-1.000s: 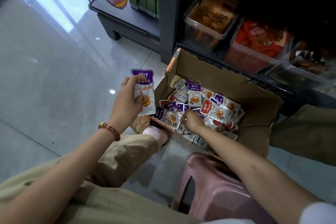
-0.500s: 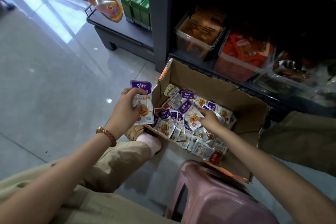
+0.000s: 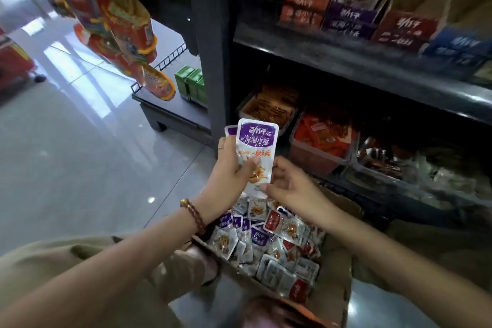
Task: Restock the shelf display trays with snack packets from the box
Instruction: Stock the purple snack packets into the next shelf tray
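The left hand (image 3: 229, 176) grips a small stack (image 3: 257, 152) of flat snack packets, white with purple tops. It holds them upright, with the thumb across the front. A beaded bracelet (image 3: 193, 212) circles that wrist. The right hand (image 3: 290, 184) meets the stack from the right, thumb and forefinger pinching its lower corner.

Both hands are raised over an open cardboard box (image 3: 336, 282) on the floor (image 3: 80, 154). The box holds a loose heap of packets (image 3: 266, 242) with purple, red and silver faces.

Beyond the hands, clear plastic trays (image 3: 315, 161) sit side by side on the bottom level of a dark shelf (image 3: 372, 69). One holds orange-brown sticks and the next red wrappers; the contents of a third are too blurred to make out. Display boxes (image 3: 346, 18) in red, purple and blue line the level above. To the left, green cartons (image 3: 191, 85) stand on a low rack, and bright bags (image 3: 125, 21) hang overhead.
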Tool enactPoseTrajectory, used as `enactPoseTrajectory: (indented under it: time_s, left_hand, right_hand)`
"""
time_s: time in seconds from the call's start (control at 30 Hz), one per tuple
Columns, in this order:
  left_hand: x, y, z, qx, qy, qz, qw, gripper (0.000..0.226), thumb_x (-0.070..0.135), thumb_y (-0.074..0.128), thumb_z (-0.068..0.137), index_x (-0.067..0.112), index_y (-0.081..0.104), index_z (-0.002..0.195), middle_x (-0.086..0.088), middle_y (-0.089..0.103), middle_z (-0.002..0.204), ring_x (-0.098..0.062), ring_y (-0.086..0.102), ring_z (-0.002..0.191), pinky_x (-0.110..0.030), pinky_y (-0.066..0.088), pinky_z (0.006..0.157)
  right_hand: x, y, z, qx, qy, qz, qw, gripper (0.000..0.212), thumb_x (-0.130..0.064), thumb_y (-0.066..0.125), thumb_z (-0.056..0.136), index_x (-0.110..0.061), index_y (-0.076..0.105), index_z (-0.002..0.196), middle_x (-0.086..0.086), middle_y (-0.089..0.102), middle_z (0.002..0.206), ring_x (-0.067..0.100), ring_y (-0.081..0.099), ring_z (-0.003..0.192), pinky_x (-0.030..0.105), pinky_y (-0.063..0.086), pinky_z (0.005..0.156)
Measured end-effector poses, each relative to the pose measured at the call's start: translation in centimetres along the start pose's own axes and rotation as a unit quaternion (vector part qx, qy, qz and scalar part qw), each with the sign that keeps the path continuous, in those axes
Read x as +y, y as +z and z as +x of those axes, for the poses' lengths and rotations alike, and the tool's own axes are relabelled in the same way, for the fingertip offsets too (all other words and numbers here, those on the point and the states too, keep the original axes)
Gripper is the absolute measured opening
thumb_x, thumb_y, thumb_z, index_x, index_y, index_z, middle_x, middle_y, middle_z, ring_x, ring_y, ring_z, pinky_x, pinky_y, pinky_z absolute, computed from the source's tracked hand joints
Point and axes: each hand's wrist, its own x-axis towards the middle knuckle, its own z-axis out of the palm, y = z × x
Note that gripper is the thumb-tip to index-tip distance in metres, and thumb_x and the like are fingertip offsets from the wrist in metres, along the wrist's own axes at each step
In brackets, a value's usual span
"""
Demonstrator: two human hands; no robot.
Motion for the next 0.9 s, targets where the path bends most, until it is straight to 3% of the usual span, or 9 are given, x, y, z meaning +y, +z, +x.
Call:
enactPoseTrajectory:
  time_s: [0.1,0.2,0.3,0.4,0.5,0.57,0.67,0.73,0.9]
  left_hand:
    - [2.1,1.1,1.5,0.017,0.068,0.022,0.997,0.035,0.003,0.053,0.094,0.023,0.037,0.117,0.009,0.045,0.113,0.01,0.05,0.099,-0.009,0.044,0.081]
    - [4.3,1.9,2.6,-0.017,0.137,0.003,0.99,0.059,-0.003,0.054,0.092,0.029,0.023,0.131,0.031,0.052,0.114,-0.002,0.059,0.104,-0.025,0.051,0.088]
    - [6.5,2.6,3.8,-0.035,0.173,-0.006,0.984,0.073,0.0,0.054,0.093,0.024,0.009,0.146,0.016,0.05,0.128,-0.006,0.059,0.109,-0.022,0.049,0.089]
    - [8.6,3.5,4.8,-0.049,0.223,0.01,0.973,0.064,0.008,0.056,0.094,0.026,0.025,0.146,0.02,0.046,0.135,-0.003,0.052,0.119,-0.023,0.048,0.094]
    - [9.6,4.5,5.7,-0.035,0.276,0.026,0.96,0.064,0.014,0.054,0.093,0.037,0.026,0.146,0.018,0.042,0.133,-0.004,0.048,0.121,-0.02,0.046,0.095]
    - [9.9,5.0,6.4,-0.033,0.274,0.018,0.961,0.066,0.017,0.054,0.093,0.041,0.023,0.146,0.009,0.042,0.124,-0.004,0.051,0.112,-0.017,0.047,0.089]
    - [10.5,6.1,7.3,-0.05,0.277,0.014,0.96,0.065,0.026,0.053,0.093,0.061,0.023,0.138,0.017,0.042,0.12,0.0,0.051,0.11,-0.013,0.046,0.085]
    - [10.8,7.0,7.7,-0.061,0.275,0.018,0.959,0.058,0.039,0.051,0.091,0.068,0.022,0.132,0.021,0.04,0.122,0.001,0.051,0.112,-0.014,0.048,0.084]
    - [11.5,8.6,8.6,-0.075,0.282,0.032,0.956,0.068,0.029,0.052,0.092,0.058,0.015,0.141,0.026,0.035,0.129,0.002,0.049,0.116,-0.017,0.049,0.089]
  right_hand:
    - [-2.6,-2.5,-0.7,0.095,-0.066,-0.17,0.979,0.017,-0.031,0.057,0.091,-0.022,0.052,0.105,-0.004,0.066,0.083,0.008,0.064,0.072,0.034,0.053,0.066]
    - [-4.7,-5.6,-1.3,0.177,-0.105,-0.227,0.952,0.032,-0.053,0.057,0.082,-0.029,0.045,0.1,0.003,0.06,0.068,0.017,0.058,0.06,0.042,0.047,0.058]
    - [-6.5,-8.2,-1.2,0.164,-0.104,-0.093,0.977,0.029,-0.037,0.069,0.082,-0.034,0.047,0.1,-0.003,0.062,0.087,0.007,0.062,0.071,0.033,0.054,0.064]
    - [-8.0,-9.9,-1.6,0.13,-0.095,-0.009,0.987,0.036,-0.017,0.061,0.09,-0.024,0.046,0.122,-0.009,0.06,0.089,-0.006,0.058,0.062,0.009,0.042,0.052]
    - [-8.9,-11.3,-2.3,0.122,-0.145,-0.005,0.982,0.028,-0.015,0.052,0.095,-0.018,0.048,0.122,-0.01,0.056,0.062,0.003,0.05,0.051,0.011,0.037,0.048]
    - [-9.2,-11.9,-2.5,0.13,-0.163,0.005,0.978,0.025,-0.013,0.052,0.094,-0.02,0.049,0.118,-0.011,0.056,0.059,0.003,0.048,0.05,0.012,0.037,0.048]
    - [-9.2,-12.5,-2.7,0.169,-0.181,0.036,0.968,0.026,-0.015,0.055,0.091,-0.018,0.051,0.116,-0.019,0.062,0.067,-0.003,0.054,0.055,0.012,0.041,0.052]
    - [-9.1,-12.8,-2.7,0.204,-0.177,0.074,0.96,0.029,-0.017,0.058,0.089,-0.019,0.05,0.116,-0.014,0.064,0.081,-0.005,0.059,0.063,0.013,0.045,0.056]
    - [-9.0,-14.2,-2.7,0.241,-0.202,0.063,0.947,0.024,-0.02,0.061,0.085,-0.017,0.054,0.108,-0.011,0.068,0.082,-0.002,0.063,0.067,0.012,0.047,0.059]
